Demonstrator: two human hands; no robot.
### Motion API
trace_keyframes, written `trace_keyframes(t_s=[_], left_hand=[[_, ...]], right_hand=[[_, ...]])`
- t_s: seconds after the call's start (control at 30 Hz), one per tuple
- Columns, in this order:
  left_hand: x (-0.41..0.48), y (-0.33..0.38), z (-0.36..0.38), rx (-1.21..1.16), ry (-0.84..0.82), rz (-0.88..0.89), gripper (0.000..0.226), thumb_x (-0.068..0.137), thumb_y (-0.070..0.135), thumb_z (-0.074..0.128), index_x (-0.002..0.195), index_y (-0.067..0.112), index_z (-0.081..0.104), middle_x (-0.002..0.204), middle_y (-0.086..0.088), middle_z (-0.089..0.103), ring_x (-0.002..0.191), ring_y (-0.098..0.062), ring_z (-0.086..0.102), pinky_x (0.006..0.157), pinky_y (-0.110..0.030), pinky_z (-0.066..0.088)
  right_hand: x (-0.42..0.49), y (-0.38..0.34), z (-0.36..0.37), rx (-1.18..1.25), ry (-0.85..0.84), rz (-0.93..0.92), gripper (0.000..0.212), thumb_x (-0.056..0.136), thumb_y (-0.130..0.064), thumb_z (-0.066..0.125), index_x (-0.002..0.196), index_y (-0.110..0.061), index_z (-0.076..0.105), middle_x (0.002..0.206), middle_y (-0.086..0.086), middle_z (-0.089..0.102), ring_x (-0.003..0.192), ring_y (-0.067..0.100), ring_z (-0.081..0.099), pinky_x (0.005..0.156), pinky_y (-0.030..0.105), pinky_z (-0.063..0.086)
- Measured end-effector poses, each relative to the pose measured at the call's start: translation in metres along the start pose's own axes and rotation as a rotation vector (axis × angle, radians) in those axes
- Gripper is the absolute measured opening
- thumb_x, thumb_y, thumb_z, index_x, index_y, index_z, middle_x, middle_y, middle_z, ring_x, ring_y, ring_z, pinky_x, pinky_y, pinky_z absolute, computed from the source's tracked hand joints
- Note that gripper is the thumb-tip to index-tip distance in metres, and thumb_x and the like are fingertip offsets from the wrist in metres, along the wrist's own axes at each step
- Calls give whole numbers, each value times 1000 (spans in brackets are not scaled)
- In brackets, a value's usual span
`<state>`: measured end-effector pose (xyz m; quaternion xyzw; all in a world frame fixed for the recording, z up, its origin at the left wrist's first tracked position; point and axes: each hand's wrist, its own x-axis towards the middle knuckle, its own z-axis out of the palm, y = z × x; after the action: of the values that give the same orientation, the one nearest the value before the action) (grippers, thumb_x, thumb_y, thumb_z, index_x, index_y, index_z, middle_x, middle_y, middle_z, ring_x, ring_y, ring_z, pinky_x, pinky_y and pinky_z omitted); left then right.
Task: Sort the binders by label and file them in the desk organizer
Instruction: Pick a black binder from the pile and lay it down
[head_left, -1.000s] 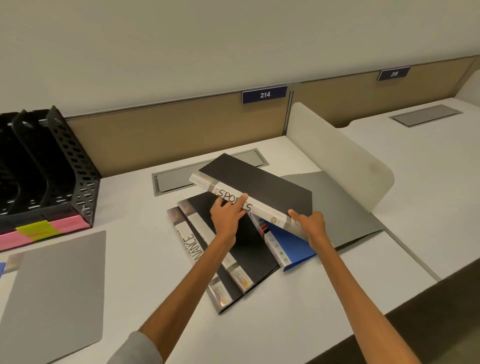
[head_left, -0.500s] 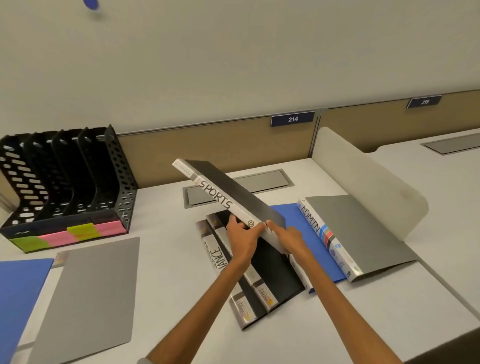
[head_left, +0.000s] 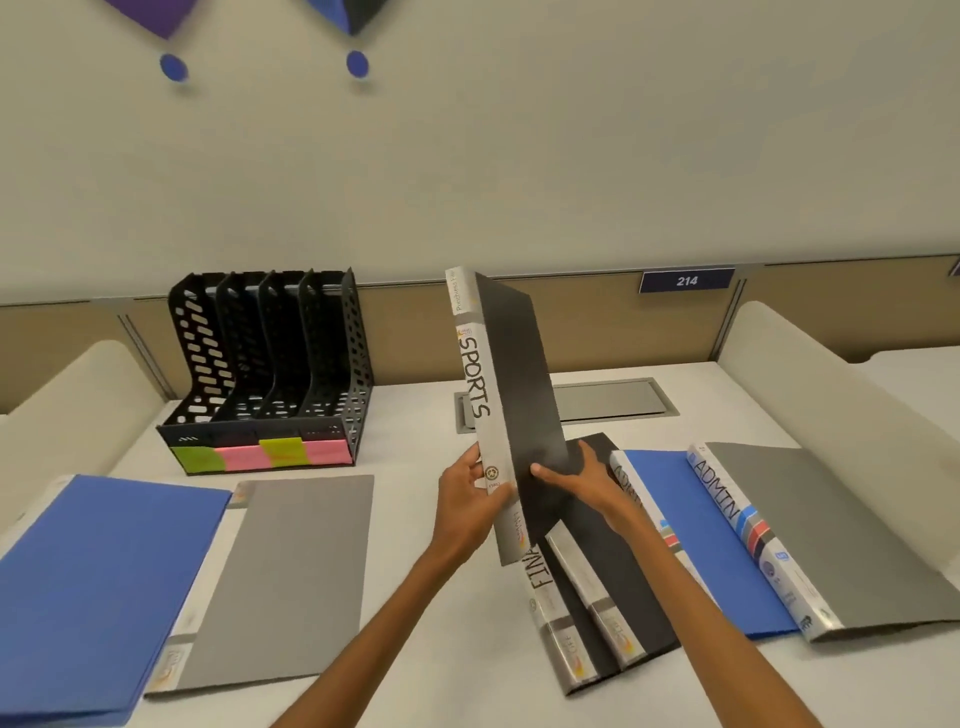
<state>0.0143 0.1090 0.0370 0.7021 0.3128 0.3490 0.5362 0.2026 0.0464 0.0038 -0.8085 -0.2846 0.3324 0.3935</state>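
Note:
A black binder with a grey spine marked SPORTS (head_left: 514, 395) stands nearly upright above the desk's middle. My left hand (head_left: 467, 499) grips its spine near the bottom. My right hand (head_left: 582, 480) holds the black cover low on the other side. Beneath it lie two black binders (head_left: 597, 587), one spine reading FINA. To the right lie a blue binder (head_left: 696, 540) and a grey binder marked ADMIN (head_left: 810, 535). The black desk organizer (head_left: 270, 374) with several slots and pink and green labels stands at the back left.
A blue binder (head_left: 88, 587) and a grey binder (head_left: 291, 577) lie flat at the front left. A grey cable hatch (head_left: 608, 400) is set into the desk behind the held binder. Curved white dividers (head_left: 810, 395) bound the desk on both sides.
Both hands have lifted the SPORTS binder from a low slant to nearly upright. The view has swung left and up, bringing the whole organizer and the left binders into view.

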Motion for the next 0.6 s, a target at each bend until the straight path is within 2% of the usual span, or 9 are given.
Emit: trace_keyframes(t_s=[0.07,0.17,0.23,0.3,0.4,0.47,0.6], left_hand=[[-1,-1,-25,11,-28,4,57,80,21,74,130,29,49,120,13,61,99,-16,65,81,-30,56],[-2,1,-59,15,-42,1,57,82,15,74,127,39,48,112,30,60,97,-9,64,63,-13,53],[-3,2,-79,24,-42,10,57,82,13,74,122,46,48,107,40,59,96,-5,64,57,-8,50],[-5,2,-96,45,-41,22,58,82,17,74,121,50,47,110,39,58,98,-7,63,57,-8,51],[-9,-1,-119,97,-66,48,59,82,23,73,127,50,45,118,30,58,103,-12,63,66,-12,53],[-14,-1,-131,137,-73,55,61,84,24,72,127,56,42,117,37,56,103,-9,62,71,-13,51],[-19,-1,-149,182,-50,84,66,87,20,69,125,60,35,118,39,50,101,-8,61,65,-6,49]], right_hand=[[1,-14,10,62,-49,-58,134,51,-64,80,155,-30,2,163,7,11,147,35,22,113,52,30],[1,-35,26,193,-121,-151,138,52,-50,88,153,-35,-4,162,6,13,146,32,25,115,50,30],[0,-47,37,256,-130,-179,138,54,-43,89,153,-37,-8,161,8,16,145,31,27,116,50,31],[0,-57,49,316,-106,-193,137,56,-38,89,152,-38,-9,159,9,21,143,31,30,114,49,31],[3,-70,61,391,-117,-210,135,58,-34,89,152,-38,-8,157,10,28,142,32,33,113,51,33],[4,-77,70,425,-142,-216,131,60,-28,89,152,-39,-4,155,12,30,140,34,36,111,55,37],[3,-89,89,496,-135,-219,119,63,-17,89,151,-35,12,147,15,40,132,37,45,103,58,44]])
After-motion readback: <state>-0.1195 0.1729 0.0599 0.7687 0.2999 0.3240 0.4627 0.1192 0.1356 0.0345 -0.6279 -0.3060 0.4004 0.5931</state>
